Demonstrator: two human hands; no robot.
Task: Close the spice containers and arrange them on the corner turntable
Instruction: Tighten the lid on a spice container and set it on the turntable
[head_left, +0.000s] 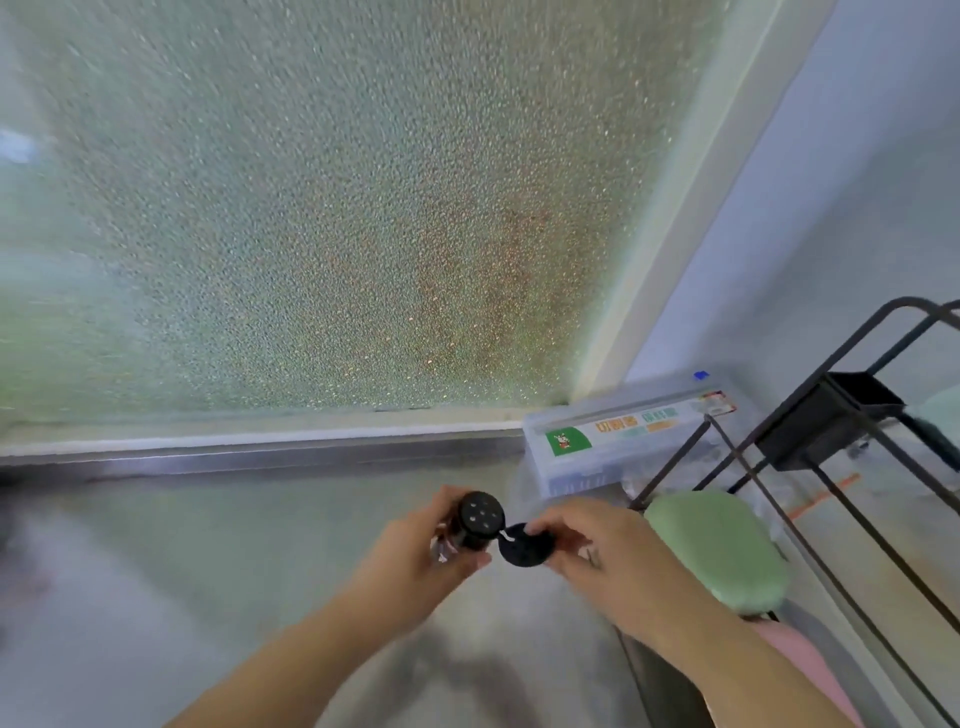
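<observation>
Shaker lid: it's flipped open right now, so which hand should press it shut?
Right. The right hand already pinches the open flip lid, which hangs beside the perforated top. The left hand is wrapped around the spice shaker body, steadying it, so it likely should stay put.

A home kitchen corner is showing. Beyond the fingers (540, 525), a frosted window (332, 208) is meeting a steel counter (156, 571); a wire rack (831, 441) is standing right.
</observation>
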